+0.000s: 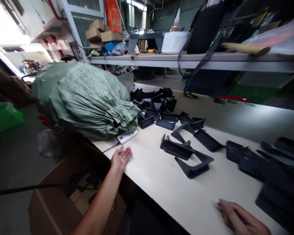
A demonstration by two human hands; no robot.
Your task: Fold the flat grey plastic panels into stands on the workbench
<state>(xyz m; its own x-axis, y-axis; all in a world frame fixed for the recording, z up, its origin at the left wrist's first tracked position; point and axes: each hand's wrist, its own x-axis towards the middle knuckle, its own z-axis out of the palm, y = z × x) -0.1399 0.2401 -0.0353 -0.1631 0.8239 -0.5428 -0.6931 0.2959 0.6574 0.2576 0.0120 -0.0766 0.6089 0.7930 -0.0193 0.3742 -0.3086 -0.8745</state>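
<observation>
My left hand (122, 158) is open and empty, palm turned up, over the near edge of the white table (159, 182). Just beyond its fingertips lies a white power bank or phone (126, 137) with a black cable, partly under a green woven sack (88, 98). My right hand (243, 218) is low at the right over the tabletop, slightly blurred, its fingers loosely bent with nothing visible in them. Between the hands and farther back lie black slotted plastic brackets (194, 163). More dark plastic parts (259, 163) are spread to the right of my right hand.
Below the table's left edge stands an open cardboard box (54, 195) with black parts inside. A heap of black parts (156, 101) is beside the sack. The shelf (156, 58) above holds cartons (111, 36), a white tub (175, 42), a black bag (205, 29) and a wooden handle (246, 49).
</observation>
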